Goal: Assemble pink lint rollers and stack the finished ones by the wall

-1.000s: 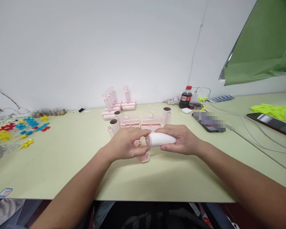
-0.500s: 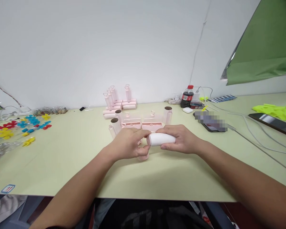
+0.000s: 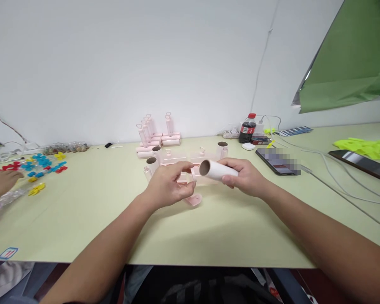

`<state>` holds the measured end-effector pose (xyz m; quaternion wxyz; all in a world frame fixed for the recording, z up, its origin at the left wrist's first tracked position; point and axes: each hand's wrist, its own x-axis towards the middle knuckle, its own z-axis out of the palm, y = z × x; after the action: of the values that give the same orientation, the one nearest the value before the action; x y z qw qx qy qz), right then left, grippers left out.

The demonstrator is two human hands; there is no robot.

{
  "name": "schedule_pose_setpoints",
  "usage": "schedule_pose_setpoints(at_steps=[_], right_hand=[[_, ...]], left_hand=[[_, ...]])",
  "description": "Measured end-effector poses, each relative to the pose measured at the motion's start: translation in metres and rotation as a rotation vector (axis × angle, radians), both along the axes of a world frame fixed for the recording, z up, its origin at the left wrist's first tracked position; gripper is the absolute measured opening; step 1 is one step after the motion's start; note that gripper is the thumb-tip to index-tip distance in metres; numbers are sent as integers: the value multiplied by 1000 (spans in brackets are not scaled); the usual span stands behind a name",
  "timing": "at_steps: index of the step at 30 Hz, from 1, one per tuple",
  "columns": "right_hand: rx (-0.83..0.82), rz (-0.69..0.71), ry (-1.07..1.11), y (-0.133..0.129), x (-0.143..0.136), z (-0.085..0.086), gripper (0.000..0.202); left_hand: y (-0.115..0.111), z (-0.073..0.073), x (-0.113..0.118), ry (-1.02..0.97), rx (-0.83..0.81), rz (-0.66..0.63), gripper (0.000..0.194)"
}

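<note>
My right hand is wrapped round a white paper roll, whose brown cardboard core opens toward my left. Facing that open end, my left hand pinches a small pale pink end cap between thumb and fingertips. The cap and the roll are apart, with a narrow gap. Below my left hand a pink plastic piece with a rounded end lies on the table, partly covered by the hand. Behind my hands lie clear pink plastic covers, partly hidden.
White rolls stand upright behind my left hand, another roll behind my right. Pink lint rollers stand by the wall. A cola bottle, phone and cables are right. Another person's hand reaches toward colourful plastic pieces.
The roll has come away from my left hand's fingers and tilted, so its open core now shows. The pink cap stays in my left hand. Another person's hand has entered at the left.
</note>
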<state>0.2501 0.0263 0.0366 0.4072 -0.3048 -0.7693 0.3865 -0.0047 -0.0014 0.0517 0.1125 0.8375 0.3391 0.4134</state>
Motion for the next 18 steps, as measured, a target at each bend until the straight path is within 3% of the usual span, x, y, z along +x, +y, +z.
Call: schedule_pose_setpoints(at_steps=[3, 7, 13, 18], right_hand=[[-293, 212, 243, -8, -10, -1, 57], [-493, 421, 340, -21, -28, -3, 56], [-613, 391, 278, -23, -30, -5, 52], [-746, 296, 325, -21, -31, -6, 42]], left_hand=[[-2, 1, 3, 15, -38, 33, 36], [-6, 1, 10, 133, -70, 7, 33], [-2, -5, 7, 72, -102, -42, 61], [1, -4, 3, -25, -119, -61, 46]])
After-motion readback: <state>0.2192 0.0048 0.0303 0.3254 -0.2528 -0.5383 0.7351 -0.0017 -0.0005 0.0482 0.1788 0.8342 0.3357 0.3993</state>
